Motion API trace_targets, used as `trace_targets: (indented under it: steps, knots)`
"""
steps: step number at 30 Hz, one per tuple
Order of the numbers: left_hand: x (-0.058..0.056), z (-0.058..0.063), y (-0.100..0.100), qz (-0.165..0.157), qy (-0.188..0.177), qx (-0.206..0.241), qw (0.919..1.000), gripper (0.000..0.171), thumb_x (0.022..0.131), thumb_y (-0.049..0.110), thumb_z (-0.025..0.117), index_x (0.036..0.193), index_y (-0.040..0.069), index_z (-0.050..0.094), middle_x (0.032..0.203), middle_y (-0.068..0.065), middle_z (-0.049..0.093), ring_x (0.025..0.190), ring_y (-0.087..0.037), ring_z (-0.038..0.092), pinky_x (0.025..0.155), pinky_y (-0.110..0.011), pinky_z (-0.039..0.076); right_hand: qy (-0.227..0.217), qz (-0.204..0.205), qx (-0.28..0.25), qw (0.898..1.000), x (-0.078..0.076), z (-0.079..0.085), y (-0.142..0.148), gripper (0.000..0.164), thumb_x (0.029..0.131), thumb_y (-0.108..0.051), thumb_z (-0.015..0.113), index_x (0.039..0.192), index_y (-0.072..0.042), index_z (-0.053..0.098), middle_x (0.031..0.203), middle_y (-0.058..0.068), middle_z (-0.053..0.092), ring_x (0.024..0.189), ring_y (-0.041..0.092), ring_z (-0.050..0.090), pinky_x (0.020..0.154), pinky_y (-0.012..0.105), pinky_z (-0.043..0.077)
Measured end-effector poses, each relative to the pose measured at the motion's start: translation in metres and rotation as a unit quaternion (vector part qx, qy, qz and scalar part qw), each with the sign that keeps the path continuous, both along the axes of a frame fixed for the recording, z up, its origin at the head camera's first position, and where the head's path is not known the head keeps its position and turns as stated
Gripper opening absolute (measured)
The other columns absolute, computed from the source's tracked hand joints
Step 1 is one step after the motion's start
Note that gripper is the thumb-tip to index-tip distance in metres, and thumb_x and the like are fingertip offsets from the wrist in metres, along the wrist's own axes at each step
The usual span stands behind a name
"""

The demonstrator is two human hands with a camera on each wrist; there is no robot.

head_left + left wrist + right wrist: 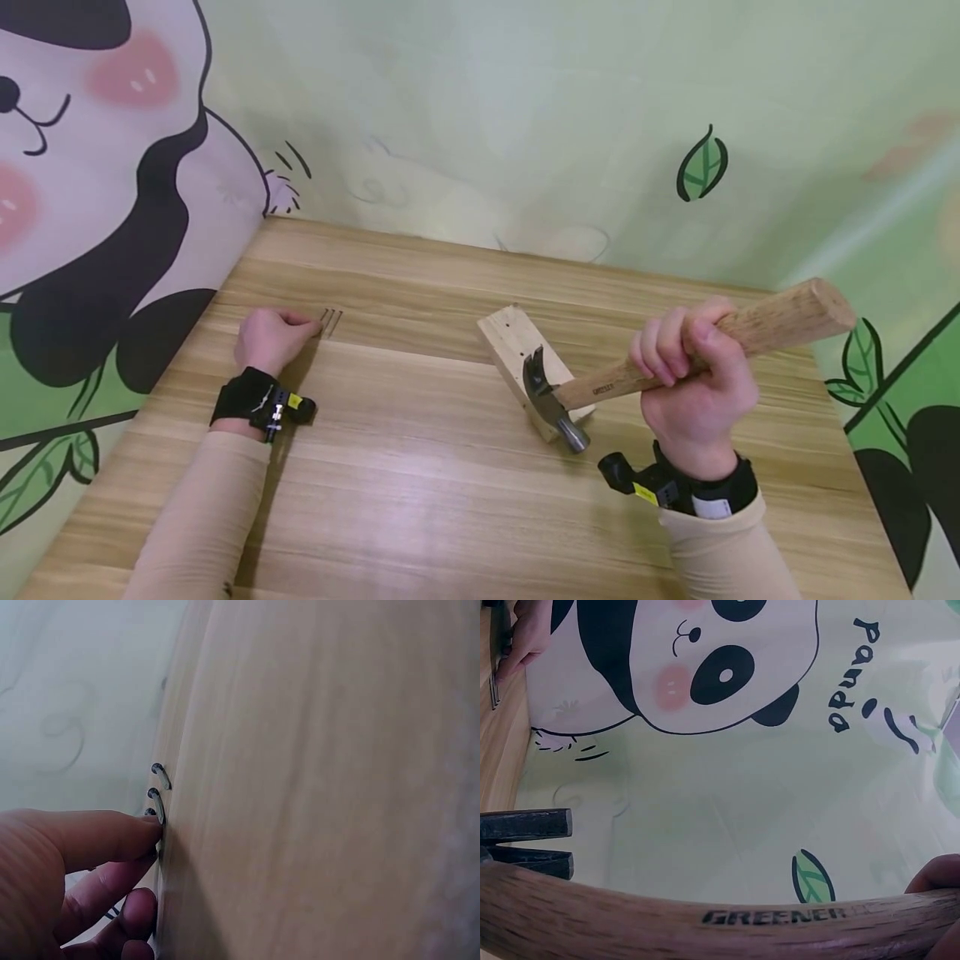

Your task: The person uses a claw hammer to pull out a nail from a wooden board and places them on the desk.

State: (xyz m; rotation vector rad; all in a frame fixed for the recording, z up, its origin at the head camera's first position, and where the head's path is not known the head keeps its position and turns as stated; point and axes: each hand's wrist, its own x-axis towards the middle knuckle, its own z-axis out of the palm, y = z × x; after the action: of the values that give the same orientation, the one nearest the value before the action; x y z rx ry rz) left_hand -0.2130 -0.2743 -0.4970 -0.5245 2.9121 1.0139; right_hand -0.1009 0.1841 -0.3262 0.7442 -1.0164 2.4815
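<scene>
My right hand [701,387] grips a claw hammer [603,386] by its wooden handle, its metal head over the wood block [506,333] in the head view. The handle's lettering shows in the right wrist view. Small dark spots mark the top of the block. At the left, my left hand [272,340] reaches down to a short row of nails [162,778] on the table. Thumb and forefinger pinch the nearest nail, whose head peeks out beside the fingertip in the left wrist view. Two other nails lie beside it, apart from the fingers.
The wood-grain table [405,467] meets a pale green printed backdrop [480,125] along its far edge. A panda print [97,167] covers the left side wall. A strapped camera [258,404] sits on the left wrist, another [667,487] on the right.
</scene>
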Motion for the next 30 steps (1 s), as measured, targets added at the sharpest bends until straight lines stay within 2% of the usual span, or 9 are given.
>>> trace_targets:
  steps: [9, 30]
  knots:
    - [0.0018, 0.0023, 0.0001, 0.000, -0.006, 0.005, 1.0000, 0.039, 0.094, 0.045, 0.078, 0.108, 0.009, 0.083, 0.121, -0.017, 0.076, 0.106, -0.035, 0.066, 0.070, -0.038, 0.045, 0.002, 0.009, -0.002, 1.000, -0.0006, -0.0009, -0.0003, 0.030, 0.093, -0.003, 0.051, 0.070, -0.007, 0.033, 0.053, -0.001, 0.029, 0.043, 0.012, 0.027, 0.040, 0.030, 0.017]
    - [0.0007, -0.0025, -0.0017, -0.008, 0.002, 0.012, 0.9999, 0.040, 0.096, 0.045, 0.078, 0.109, 0.008, 0.082, 0.116, -0.017, 0.077, 0.100, -0.032, 0.064, 0.073, -0.037, 0.043, 0.009, 0.017, -0.009, 1.000, 0.0000, -0.0017, 0.0006, 0.029, 0.094, -0.003, 0.051, 0.071, -0.008, 0.033, 0.053, -0.001, 0.029, 0.043, 0.012, 0.027, 0.041, 0.030, 0.017]
